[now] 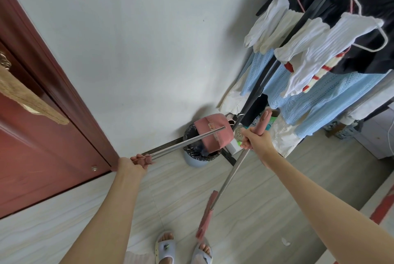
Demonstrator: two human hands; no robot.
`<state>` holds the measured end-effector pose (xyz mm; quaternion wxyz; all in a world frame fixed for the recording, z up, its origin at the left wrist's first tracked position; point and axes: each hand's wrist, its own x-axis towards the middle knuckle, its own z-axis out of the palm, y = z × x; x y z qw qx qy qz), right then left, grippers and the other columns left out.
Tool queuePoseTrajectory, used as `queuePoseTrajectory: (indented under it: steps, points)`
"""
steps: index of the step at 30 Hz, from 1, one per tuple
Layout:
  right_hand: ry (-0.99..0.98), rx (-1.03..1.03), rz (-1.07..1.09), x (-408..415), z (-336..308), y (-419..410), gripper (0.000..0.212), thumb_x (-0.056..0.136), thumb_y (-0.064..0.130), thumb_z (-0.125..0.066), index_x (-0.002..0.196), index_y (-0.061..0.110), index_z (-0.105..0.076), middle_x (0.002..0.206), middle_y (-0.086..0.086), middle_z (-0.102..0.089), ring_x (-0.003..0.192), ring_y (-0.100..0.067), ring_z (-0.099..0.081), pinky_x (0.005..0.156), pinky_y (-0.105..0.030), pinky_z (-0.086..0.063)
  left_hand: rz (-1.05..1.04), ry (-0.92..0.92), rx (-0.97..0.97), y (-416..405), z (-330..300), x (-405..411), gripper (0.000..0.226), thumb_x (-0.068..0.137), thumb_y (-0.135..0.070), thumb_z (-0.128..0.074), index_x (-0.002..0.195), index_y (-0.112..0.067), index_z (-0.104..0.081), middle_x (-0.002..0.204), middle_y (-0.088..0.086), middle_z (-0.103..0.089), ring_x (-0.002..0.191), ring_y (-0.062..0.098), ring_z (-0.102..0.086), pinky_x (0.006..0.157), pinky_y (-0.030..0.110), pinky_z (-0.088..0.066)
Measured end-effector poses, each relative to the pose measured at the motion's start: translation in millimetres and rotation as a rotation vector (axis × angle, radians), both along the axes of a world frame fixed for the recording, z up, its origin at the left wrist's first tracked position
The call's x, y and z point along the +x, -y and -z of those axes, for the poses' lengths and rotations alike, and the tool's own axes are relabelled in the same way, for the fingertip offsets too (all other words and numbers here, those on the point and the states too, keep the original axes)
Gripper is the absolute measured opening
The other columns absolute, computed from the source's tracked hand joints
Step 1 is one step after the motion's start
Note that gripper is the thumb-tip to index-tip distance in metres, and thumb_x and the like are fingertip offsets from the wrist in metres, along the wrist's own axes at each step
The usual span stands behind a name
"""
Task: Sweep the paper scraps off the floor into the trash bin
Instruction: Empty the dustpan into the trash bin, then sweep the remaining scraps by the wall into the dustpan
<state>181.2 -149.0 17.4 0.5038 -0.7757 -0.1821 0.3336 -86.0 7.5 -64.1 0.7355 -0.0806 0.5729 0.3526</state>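
My left hand grips the pink end of a long metal handle whose pink dustpan is tipped over the trash bin, a pale blue bin lined with a black bag, standing against the wall. My right hand holds the pink grip of a broom; its metal shaft slants down to the pink broom head, which rests on the floor in front of my feet. One white paper scrap lies on the floor at the lower right.
A red-brown door fills the left side. A black drying rack hung with white socks and blue knitwear crowds the right, with small items at its foot beside the bin. My feet in pale slippers stand on the light wood-look floor.
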Motion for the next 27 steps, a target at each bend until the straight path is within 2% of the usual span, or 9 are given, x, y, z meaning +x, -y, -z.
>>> queuePoseTrajectory:
  steps: [4, 8, 11, 12, 15, 17, 20, 23, 27]
  points:
    - [0.016, 0.006, -0.007, -1, -2, 1, 0.037, 0.091, 0.000, -0.054, 0.056, 0.007, -0.046, 0.047, -0.004, -0.046, 0.035, -0.006, -0.043, 0.061, -0.028, -0.048, 0.023, -0.074, 0.054, 2, -14, 11, 0.036, 0.097, -0.008, -0.011, 0.065, -0.015, -0.027, 0.065, 0.003, -0.033, 0.054, 0.014, -0.035, 0.026, 0.025, -0.043]
    - [0.075, -0.034, 0.010, 6, -3, 6, 0.036, 0.091, 0.005, -0.055, 0.056, 0.007, -0.047, 0.055, -0.007, -0.048, 0.049, -0.015, -0.046, 0.058, -0.024, -0.046, 0.017, -0.039, 0.079, -5, -24, 13, 0.037, 0.097, -0.012, -0.013, 0.064, -0.016, -0.028, 0.063, 0.002, -0.035, 0.054, 0.014, -0.037, 0.036, 0.020, -0.048]
    - [0.121, -0.064, 0.045, 13, -7, 12, 0.036, 0.091, 0.004, -0.052, 0.055, 0.007, -0.049, 0.056, -0.006, -0.051, 0.054, -0.016, -0.050, 0.054, -0.018, -0.047, 0.114, -0.039, 0.131, -11, -38, 15, 0.043, 0.101, -0.027, -0.021, 0.061, -0.015, -0.030, 0.042, 0.004, -0.044, 0.057, 0.017, -0.046, 0.052, 0.026, -0.044]
    - [0.125, -0.074, 0.063, 15, -10, 15, 0.035, 0.091, 0.004, -0.051, 0.056, 0.007, -0.052, 0.058, -0.007, -0.054, 0.053, -0.015, -0.053, 0.054, -0.017, -0.048, 0.156, -0.050, 0.157, -16, -45, 15, 0.044, 0.101, -0.030, -0.023, 0.060, -0.015, -0.030, 0.036, 0.002, -0.043, 0.057, 0.017, -0.051, 0.053, 0.026, -0.041]
    - [0.111, -0.101, 0.118, 22, -15, 23, 0.029, 0.091, 0.002, -0.049, 0.063, 0.002, -0.058, 0.061, -0.009, -0.059, 0.050, -0.010, -0.056, 0.048, -0.010, -0.049, 0.211, -0.046, 0.255, -32, -75, 19, 0.040, 0.099, -0.031, -0.034, 0.062, -0.016, -0.030, 0.039, -0.003, -0.040, 0.042, 0.015, -0.055, 0.048, 0.023, -0.048]
    - [0.117, -0.121, 0.149, 26, -20, 27, 0.024, 0.089, 0.003, -0.048, 0.068, 0.000, -0.060, 0.063, -0.012, -0.059, 0.055, -0.017, -0.056, 0.047, -0.014, -0.047, 0.259, -0.038, 0.347, -37, -103, 27, 0.038, 0.098, -0.029, -0.041, 0.063, -0.017, -0.031, 0.035, -0.005, -0.036, 0.031, 0.012, -0.048, 0.049, 0.022, -0.050]
    - [0.156, -0.113, 0.209, 29, -30, 29, 0.028, 0.087, 0.002, -0.047, 0.060, 0.002, -0.055, 0.059, -0.012, -0.056, 0.057, -0.023, -0.051, 0.059, -0.028, -0.045, 0.483, -0.073, 0.487, -34, -146, 44, 0.037, 0.096, -0.026, -0.045, 0.063, -0.018, -0.031, 0.035, -0.006, -0.034, 0.038, 0.013, -0.047, 0.051, 0.024, -0.042]
    - [0.194, -0.057, 0.272, 32, -46, 30, 0.028, 0.087, 0.003, -0.046, 0.060, 0.006, -0.050, 0.054, -0.010, -0.049, 0.049, -0.018, -0.046, 0.054, -0.027, -0.042, 0.745, -0.129, 0.608, -24, -186, 65, 0.035, 0.094, -0.023, -0.046, 0.064, -0.019, -0.029, 0.047, -0.003, -0.033, 0.053, 0.017, -0.041, 0.045, 0.023, -0.039]
    - [0.189, -0.018, 0.304, 40, -62, 40, 0.023, 0.088, 0.002, -0.044, 0.066, 0.005, -0.050, 0.056, -0.010, -0.048, 0.050, -0.018, -0.044, 0.054, -0.027, -0.042, 1.054, -0.185, 0.783, 2, -224, 96, 0.024, 0.094, -0.020, -0.046, 0.073, -0.022, -0.034, 0.040, -0.006, -0.030, 0.053, 0.016, -0.041, 0.051, 0.026, -0.033]
